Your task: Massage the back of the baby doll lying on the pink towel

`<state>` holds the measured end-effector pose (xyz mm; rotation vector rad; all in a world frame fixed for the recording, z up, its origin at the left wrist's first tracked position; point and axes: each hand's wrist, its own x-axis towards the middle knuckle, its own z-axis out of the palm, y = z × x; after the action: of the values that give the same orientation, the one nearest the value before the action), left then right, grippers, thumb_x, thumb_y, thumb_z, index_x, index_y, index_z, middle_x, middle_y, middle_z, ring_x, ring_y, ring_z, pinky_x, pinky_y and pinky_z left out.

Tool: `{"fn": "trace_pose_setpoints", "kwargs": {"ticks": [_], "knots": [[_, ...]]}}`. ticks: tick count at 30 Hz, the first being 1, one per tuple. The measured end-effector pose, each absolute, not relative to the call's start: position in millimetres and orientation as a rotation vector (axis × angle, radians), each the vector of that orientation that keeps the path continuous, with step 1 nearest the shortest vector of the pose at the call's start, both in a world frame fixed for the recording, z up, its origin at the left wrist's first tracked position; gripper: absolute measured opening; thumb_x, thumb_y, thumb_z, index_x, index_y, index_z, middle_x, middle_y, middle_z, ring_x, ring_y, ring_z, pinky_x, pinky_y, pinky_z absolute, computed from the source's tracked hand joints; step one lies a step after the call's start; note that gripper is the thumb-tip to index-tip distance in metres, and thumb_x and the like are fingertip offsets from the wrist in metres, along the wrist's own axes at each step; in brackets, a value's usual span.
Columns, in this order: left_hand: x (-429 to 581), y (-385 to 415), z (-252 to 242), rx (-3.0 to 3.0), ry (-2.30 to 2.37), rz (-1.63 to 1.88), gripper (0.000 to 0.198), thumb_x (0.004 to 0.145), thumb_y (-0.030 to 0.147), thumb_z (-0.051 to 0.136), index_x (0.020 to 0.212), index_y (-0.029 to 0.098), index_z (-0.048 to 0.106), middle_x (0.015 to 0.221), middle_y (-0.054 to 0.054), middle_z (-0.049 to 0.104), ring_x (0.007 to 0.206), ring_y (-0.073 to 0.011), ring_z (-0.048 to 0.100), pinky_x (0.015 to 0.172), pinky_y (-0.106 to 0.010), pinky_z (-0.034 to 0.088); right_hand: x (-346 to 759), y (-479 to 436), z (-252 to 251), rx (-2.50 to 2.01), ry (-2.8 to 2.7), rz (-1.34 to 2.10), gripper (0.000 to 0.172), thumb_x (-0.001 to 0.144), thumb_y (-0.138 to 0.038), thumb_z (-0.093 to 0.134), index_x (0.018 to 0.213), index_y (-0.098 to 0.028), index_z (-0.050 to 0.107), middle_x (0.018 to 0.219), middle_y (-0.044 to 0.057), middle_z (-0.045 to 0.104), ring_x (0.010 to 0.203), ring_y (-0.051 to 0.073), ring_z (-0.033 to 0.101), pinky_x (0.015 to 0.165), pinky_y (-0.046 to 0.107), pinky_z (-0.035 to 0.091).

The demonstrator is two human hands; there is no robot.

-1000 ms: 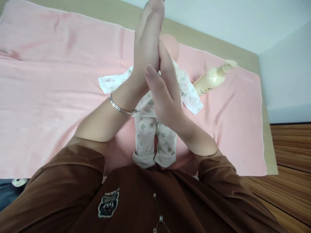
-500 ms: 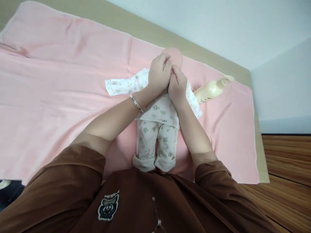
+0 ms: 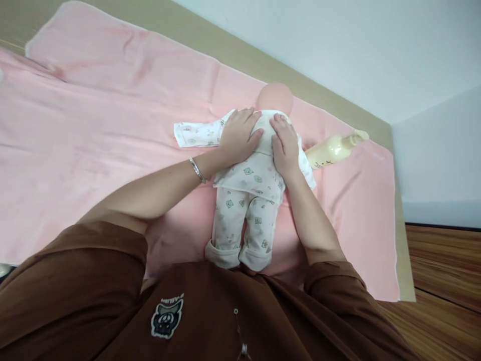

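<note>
A baby doll lies on the pink blanket (image 3: 143, 110), its smooth bald head (image 3: 276, 98) at the far end and no face showing. It wears a white printed shirt (image 3: 250, 173) and matching trousers (image 3: 230, 215) with turned-up cuffs. My left hand (image 3: 240, 136) rests flat on the left side of the shirt's upper part, fingers outstretched toward the shoulder. On the other side lies my right hand (image 3: 285, 145), its fingers extended over the cloth near the right shoulder. Neither hand grips anything. One sleeve (image 3: 195, 135) stretches out to the left; the other is partly behind my right hand.
A pale yellow pump bottle (image 3: 332, 149) lies on its side on the blanket, just right of the doll. Beyond the blanket runs a beige table edge (image 3: 210, 37) against a white wall (image 3: 319, 45). Wooden flooring (image 3: 443, 265) shows at the lower right.
My hands were closed together near the doll's neck. They have come apart and down, and now lie spread on either side of the upper shirt, which shows between them.
</note>
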<state>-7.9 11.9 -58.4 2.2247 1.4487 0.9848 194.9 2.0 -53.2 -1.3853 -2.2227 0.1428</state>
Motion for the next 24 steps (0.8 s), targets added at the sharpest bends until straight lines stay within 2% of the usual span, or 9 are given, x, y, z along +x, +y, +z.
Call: {"fn": "trace_pose_setpoints", "kwargs": {"ticks": [3,6,8,12,15,19,22,24], "knots": [[-13,9,-61,2.195,1.443,1.048,0.064,0.108,0.061,0.029,0.149,0.022,0.058,0.160,-0.013,0.059,0.153,-0.0320,0.052,0.138,-0.055,0.031,187,-4,-41,-1.599,-2.260,0.173,0.065,0.107,-0.041,0.019,0.167,-0.021,0.035,0.179,0.007,0.024,0.170,0.025,0.018,0.139,0.061,0.016],[-14,8,-62,2.171,1.447,1.085,0.062,0.108,0.060,0.028,0.146,0.023,0.060,0.156,-0.011,0.063,0.148,-0.0310,0.056,0.135,-0.054,0.036,178,-11,-26,-1.845,-2.204,0.211,0.069,0.106,-0.037,0.023,0.171,-0.015,0.025,0.182,0.010,0.012,0.171,0.029,0.009,0.139,0.062,0.012],[-14,9,-63,2.150,1.445,1.100,0.061,0.108,0.061,0.029,0.144,0.025,0.061,0.154,-0.010,0.064,0.147,-0.0307,0.057,0.134,-0.053,0.038,172,-19,-18,-1.988,-2.146,0.217,0.071,0.108,-0.039,0.025,0.171,-0.007,0.023,0.181,0.016,0.012,0.170,0.032,0.011,0.139,0.061,0.014],[-16,13,-70,2.076,1.382,1.168,0.059,0.103,0.064,0.036,0.142,0.029,0.063,0.152,-0.010,0.066,0.145,-0.0314,0.058,0.132,-0.054,0.040,156,-47,-10,-1.989,-2.163,0.154,0.071,0.109,-0.041,0.029,0.167,0.000,0.031,0.174,0.025,0.027,0.166,0.040,0.023,0.138,0.063,0.022],[-18,16,-76,1.994,1.321,1.247,0.059,0.100,0.070,0.042,0.137,0.031,0.066,0.146,-0.010,0.069,0.142,-0.0329,0.060,0.130,-0.054,0.040,139,-69,-8,-1.808,-2.303,0.080,0.069,0.106,-0.034,0.037,0.167,-0.003,0.035,0.176,0.021,0.026,0.167,0.043,0.019,0.138,0.063,0.022],[-19,17,-78,1.935,1.302,1.288,0.053,0.100,0.068,0.042,0.130,0.034,0.068,0.140,-0.008,0.072,0.138,-0.0316,0.062,0.130,-0.052,0.041,139,-65,-8,-1.556,-2.524,0.115,0.067,0.102,-0.024,0.037,0.168,-0.009,0.038,0.177,0.011,0.028,0.170,0.032,0.017,0.143,0.057,0.011],[-18,17,-76,1.928,1.292,1.260,0.050,0.099,0.065,0.044,0.130,0.034,0.068,0.141,-0.008,0.071,0.139,-0.0326,0.061,0.131,-0.054,0.039,160,-37,-11,-1.522,-2.514,0.230,0.064,0.106,-0.034,0.037,0.168,-0.018,0.038,0.179,0.005,0.024,0.170,0.030,0.015,0.141,0.062,0.011],[-18,17,-74,1.947,1.293,1.248,0.049,0.099,0.062,0.045,0.131,0.033,0.068,0.141,-0.008,0.071,0.139,-0.0336,0.061,0.130,-0.056,0.039,173,-21,-14,-1.590,-2.423,0.267,0.067,0.108,-0.043,0.037,0.170,-0.018,0.033,0.181,0.007,0.017,0.171,0.033,0.012,0.139,0.066,0.012]]}}
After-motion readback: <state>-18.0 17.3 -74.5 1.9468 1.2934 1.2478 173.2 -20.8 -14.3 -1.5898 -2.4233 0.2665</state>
